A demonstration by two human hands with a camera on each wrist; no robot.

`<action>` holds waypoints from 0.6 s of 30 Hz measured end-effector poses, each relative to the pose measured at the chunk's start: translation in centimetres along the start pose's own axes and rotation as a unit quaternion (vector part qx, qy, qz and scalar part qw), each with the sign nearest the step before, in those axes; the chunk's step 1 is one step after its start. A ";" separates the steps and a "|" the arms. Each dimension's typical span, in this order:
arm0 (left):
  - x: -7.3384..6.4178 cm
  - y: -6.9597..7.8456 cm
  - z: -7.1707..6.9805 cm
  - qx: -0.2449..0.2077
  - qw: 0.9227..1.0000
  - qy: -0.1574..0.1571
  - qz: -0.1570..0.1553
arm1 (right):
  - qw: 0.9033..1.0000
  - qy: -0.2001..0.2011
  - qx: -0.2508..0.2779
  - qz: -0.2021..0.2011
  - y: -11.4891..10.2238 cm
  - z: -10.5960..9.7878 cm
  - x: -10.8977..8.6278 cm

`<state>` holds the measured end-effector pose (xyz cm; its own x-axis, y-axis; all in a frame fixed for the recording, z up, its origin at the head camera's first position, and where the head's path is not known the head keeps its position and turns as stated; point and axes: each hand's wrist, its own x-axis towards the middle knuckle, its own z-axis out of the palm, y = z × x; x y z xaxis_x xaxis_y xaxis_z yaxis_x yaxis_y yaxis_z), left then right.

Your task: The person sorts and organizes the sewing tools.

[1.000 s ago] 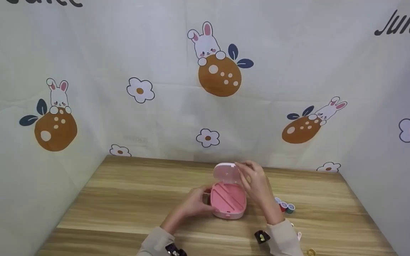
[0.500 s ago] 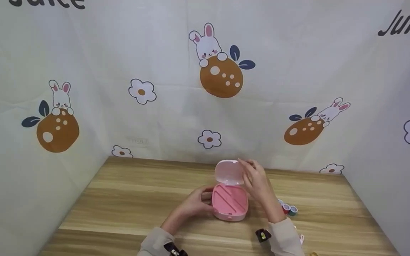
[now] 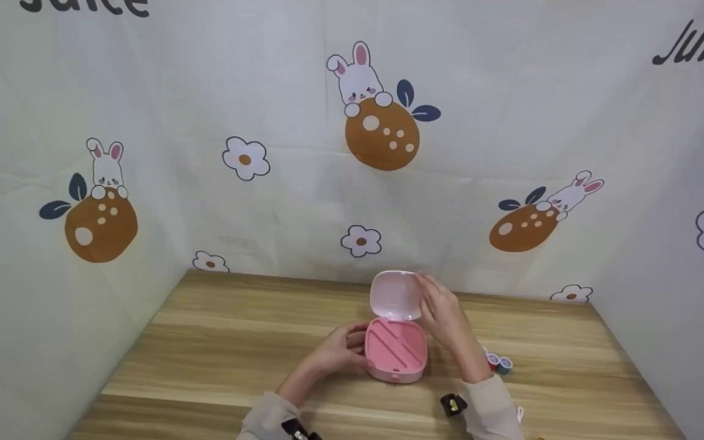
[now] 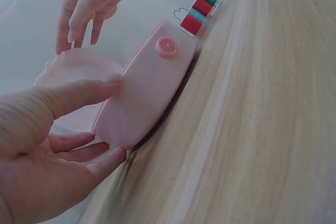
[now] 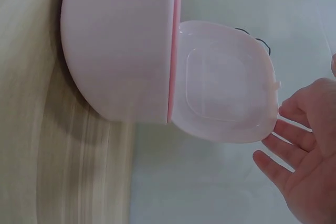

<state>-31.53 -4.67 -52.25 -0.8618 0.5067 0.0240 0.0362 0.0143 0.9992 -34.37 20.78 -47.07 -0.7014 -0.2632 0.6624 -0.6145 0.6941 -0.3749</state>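
A pink plastic box [image 3: 404, 376] with a diagonally grooved insert stands on the wooden table, its translucent hinged lid [image 3: 393, 296] raised at the far side. My left hand [image 3: 338, 351] grips the box's left side; in the left wrist view the thumb lies on the front wall, left of a round pink button [image 4: 167, 47], and the fingers reach along the side. At the lid's upper right corner, my right hand [image 3: 445, 313] holds the edge between thumb and fingers. The right wrist view has the lid [image 5: 228, 82] standing out from the box, fingertips right at its rim.
Several small thread spools [image 4: 199, 13] in red, light blue and green stand in a row right of the box, partly behind my right forearm. Near the right sleeve lies a small pale pink item [image 3: 519, 414]. A printed cloth wall [image 3: 278, 214] rises behind the table.
The lid has swung further up and back, with my right hand moving along with it. My left hand stays on the box. The head view has shifted slightly.
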 end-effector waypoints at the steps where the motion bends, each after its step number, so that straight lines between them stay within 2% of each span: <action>1: 0.0 0.0 0.0 0.000 1.000 0.000 0.000 | 1.000 -0.003 -0.001 -0.001 0.1 0.1 0.0; 13: -0.2 0.2 0.1 0.006 1.000 0.004 0.011 | 0.996 -0.069 0.012 0.052 0.3 0.6 -0.5; 18: -0.2 0.2 0.0 0.011 1.000 0.008 0.006 | 0.992 -0.094 0.011 0.078 0.4 1.0 -0.4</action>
<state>-31.33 -4.73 -52.07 -0.8697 0.4923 0.0364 0.0578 0.0283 0.9979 -34.69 20.56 -48.14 -0.8422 -0.2752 0.4637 -0.4996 0.7219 -0.4788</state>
